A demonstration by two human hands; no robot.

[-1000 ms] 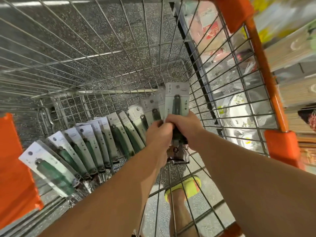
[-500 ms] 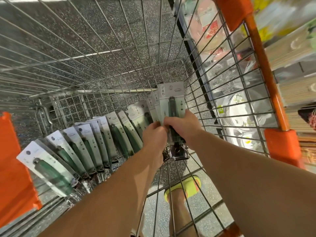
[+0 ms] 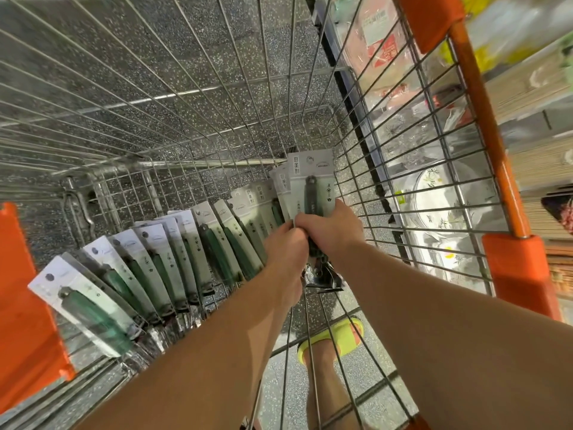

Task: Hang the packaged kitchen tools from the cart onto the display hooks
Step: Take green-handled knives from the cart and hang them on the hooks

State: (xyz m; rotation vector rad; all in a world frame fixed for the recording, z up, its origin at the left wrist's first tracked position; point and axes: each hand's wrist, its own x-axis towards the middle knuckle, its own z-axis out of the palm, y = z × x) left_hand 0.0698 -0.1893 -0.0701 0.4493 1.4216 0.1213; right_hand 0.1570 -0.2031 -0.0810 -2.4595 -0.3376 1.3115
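Observation:
Several packaged kitchen tools (image 3: 173,265) with green handles on grey-white cards lean in a fanned row along the bottom of the wire cart (image 3: 192,97). My right hand (image 3: 333,229) grips the rightmost package (image 3: 310,178) around its dark handle. My left hand (image 3: 286,251) is curled against the neighbouring packages (image 3: 263,206), touching my right hand. No display hooks are in view.
The cart has orange plastic corner guards (image 3: 521,271) on the right and an orange guard (image 3: 21,305) on the left. Shelves with wrapped plates (image 3: 440,206) stand beyond the cart's right wall. A foot in a yellow sandal (image 3: 331,339) shows under the cart on the speckled floor.
Both hands have stayed on the rightmost packages. The held package and the camera view have shifted slightly.

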